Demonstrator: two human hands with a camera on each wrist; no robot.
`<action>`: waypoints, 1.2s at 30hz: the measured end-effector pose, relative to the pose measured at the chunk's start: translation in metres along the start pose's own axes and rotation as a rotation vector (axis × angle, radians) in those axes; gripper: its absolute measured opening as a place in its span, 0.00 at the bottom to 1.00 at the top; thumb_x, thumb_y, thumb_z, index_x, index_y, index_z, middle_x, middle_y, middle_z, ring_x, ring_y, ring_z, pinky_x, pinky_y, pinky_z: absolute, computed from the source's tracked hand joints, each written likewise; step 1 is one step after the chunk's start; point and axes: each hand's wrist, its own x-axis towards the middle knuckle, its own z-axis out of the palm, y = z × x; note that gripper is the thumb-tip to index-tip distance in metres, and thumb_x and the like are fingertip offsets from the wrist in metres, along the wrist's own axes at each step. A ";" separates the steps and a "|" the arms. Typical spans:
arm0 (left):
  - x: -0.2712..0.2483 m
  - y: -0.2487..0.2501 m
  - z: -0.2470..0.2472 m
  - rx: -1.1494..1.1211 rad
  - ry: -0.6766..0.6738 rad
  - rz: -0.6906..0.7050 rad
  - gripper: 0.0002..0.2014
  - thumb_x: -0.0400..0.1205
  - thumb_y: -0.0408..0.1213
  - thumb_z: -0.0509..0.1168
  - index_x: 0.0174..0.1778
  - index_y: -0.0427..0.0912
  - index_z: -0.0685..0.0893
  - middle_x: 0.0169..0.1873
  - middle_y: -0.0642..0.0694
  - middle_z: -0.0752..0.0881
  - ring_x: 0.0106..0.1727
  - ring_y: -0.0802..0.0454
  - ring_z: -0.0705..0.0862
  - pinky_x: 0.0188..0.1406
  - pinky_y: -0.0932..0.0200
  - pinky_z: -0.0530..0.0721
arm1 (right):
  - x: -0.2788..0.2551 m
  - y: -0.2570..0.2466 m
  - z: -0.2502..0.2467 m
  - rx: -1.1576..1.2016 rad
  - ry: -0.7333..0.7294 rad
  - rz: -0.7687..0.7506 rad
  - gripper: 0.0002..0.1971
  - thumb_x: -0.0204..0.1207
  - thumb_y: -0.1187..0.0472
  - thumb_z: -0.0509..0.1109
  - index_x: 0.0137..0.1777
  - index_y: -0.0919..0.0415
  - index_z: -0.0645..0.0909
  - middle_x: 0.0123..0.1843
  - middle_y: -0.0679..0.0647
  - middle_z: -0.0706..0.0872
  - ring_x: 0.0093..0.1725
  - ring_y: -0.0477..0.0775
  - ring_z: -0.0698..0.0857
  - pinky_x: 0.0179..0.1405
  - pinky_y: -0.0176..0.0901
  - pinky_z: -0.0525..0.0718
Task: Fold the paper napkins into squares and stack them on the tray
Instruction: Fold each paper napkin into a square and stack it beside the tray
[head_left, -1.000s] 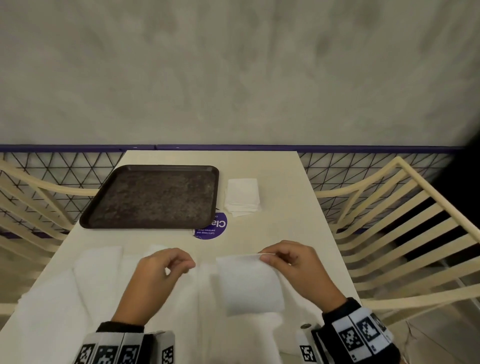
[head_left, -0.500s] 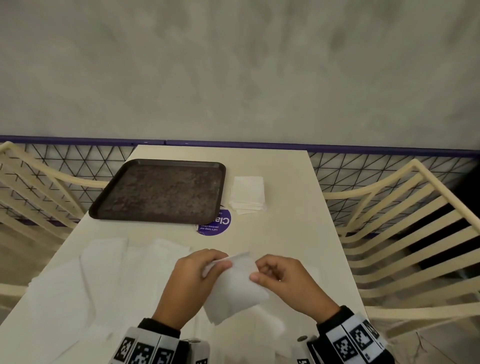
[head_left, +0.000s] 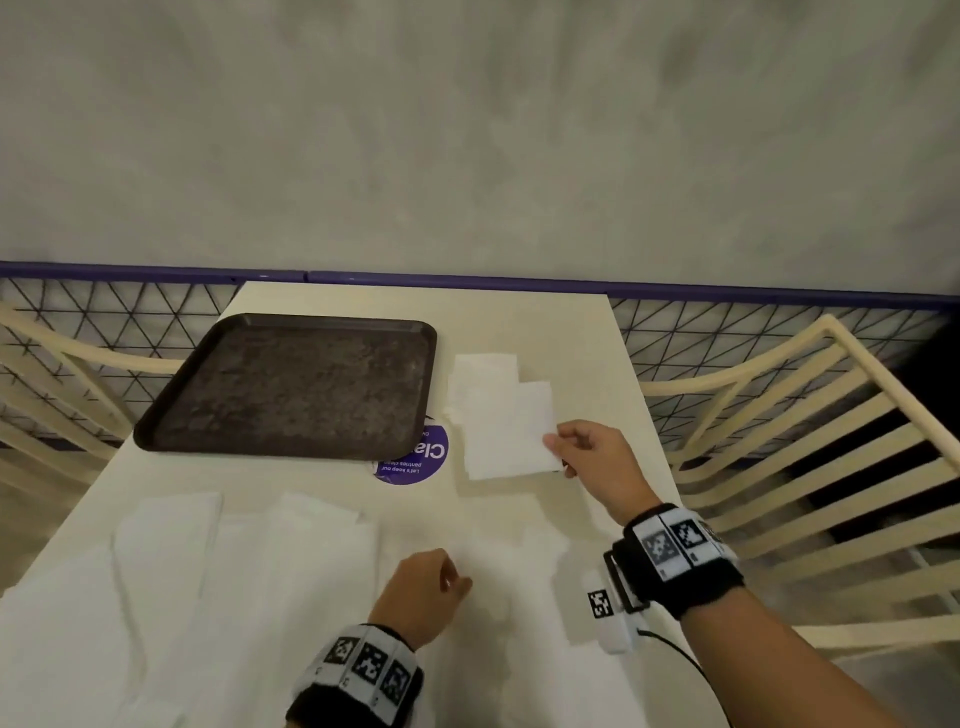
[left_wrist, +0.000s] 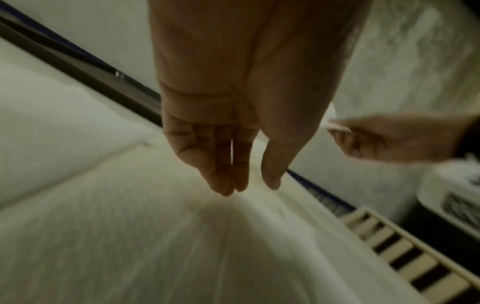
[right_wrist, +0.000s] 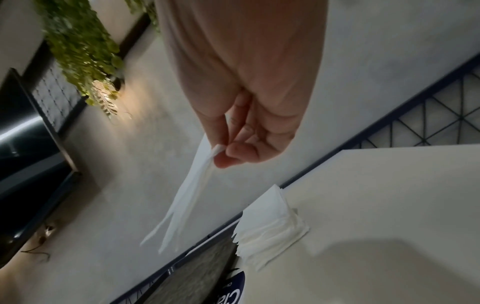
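The folded napkin (head_left: 511, 431) is now in the air over the pile of folded napkins (head_left: 485, 376), which lies on the bench (head_left: 582, 353) just beside the right edge of the tray (head_left: 291, 387), not on it. Half a second ago this napkin was low at the near edge of the bench, with both hands on it; now only the right hand (head_left: 589, 454) has it, thumb and fingers pinched together on its near right corner, and in the right wrist view the layers hang loose and a little spread below the grip. The left hand (head_left: 423, 587) has let go and come back over the unfolded napkins (head_left: 171, 540) spread along the near edge; its fingers are straight and relaxed, close together, and hold nothing. I judge from this that the folding of this piece is finished and the placing is in hand. The tray has nothing on it, so the pile beside it will probably have to go onto it later. A round purple sticker (head_left: 423, 460) sits between the tray and the pile.
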 end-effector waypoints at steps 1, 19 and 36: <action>0.003 0.000 0.008 0.044 -0.049 -0.025 0.11 0.81 0.49 0.62 0.38 0.48 0.72 0.40 0.51 0.76 0.43 0.54 0.75 0.43 0.65 0.73 | 0.011 0.000 0.004 0.008 0.008 0.013 0.04 0.76 0.63 0.72 0.48 0.64 0.83 0.33 0.50 0.82 0.28 0.46 0.77 0.29 0.31 0.78; 0.023 0.001 0.016 -0.022 -0.063 -0.161 0.27 0.72 0.44 0.73 0.53 0.50 0.60 0.49 0.50 0.65 0.61 0.46 0.77 0.57 0.59 0.75 | 0.164 0.023 0.067 -0.304 0.081 0.236 0.09 0.76 0.60 0.70 0.40 0.67 0.86 0.36 0.60 0.86 0.40 0.57 0.83 0.54 0.52 0.84; 0.020 -0.010 0.004 -0.209 0.005 -0.051 0.17 0.80 0.39 0.65 0.30 0.48 0.65 0.27 0.54 0.71 0.28 0.61 0.67 0.30 0.71 0.70 | 0.042 0.052 0.040 -0.271 0.058 0.182 0.09 0.76 0.59 0.70 0.55 0.57 0.78 0.47 0.54 0.82 0.46 0.51 0.79 0.45 0.36 0.73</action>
